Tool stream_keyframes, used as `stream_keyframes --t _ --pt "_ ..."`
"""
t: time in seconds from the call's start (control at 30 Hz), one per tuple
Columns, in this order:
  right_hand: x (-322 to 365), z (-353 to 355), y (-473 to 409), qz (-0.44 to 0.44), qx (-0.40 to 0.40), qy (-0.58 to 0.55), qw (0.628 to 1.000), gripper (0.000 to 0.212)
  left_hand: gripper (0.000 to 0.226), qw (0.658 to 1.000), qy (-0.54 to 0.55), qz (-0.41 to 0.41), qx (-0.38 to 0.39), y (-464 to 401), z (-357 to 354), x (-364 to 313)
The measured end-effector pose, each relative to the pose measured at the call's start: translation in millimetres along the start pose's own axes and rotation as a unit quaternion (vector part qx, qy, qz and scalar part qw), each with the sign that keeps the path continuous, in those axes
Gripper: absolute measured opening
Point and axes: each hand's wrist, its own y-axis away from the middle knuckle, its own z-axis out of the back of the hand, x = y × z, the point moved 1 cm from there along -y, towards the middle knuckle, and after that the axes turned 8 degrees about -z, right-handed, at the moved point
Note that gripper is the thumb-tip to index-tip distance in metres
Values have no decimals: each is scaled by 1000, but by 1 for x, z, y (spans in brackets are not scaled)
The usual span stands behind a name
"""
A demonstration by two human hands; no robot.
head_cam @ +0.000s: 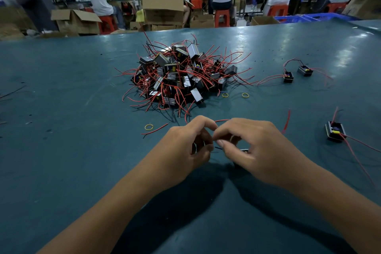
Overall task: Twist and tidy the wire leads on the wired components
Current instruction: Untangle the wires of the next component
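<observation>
While meeting fingertip to fingertip, left hand (pixel 188 146) and right hand (pixel 250 148), each grip curled tight, pinching thin wire leads (pixel 219 147).

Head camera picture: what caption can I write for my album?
Two hands pinch a thin dark wire lead before a heap of black red-wired components.
</observation>
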Motion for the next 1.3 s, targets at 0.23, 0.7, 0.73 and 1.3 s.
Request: stream_keyframes --t 0.23,0.7,0.73,1.3 --pt "-10 -9 1 -71 66 -13 995 7 32 999 38 18 -12 0 0 3" --pt "-13 -15 2 -85 33 -4 996 6 18 997 -62 38 4 2 34 23" --pt "-13 -15 2 -88 27 -4 996 6 18 997 -70 39 13 1 33 24" --pt "-22 -30 -1 -177 -42 -84 980 11 12 997 -78 8 -22 -6 6 22"
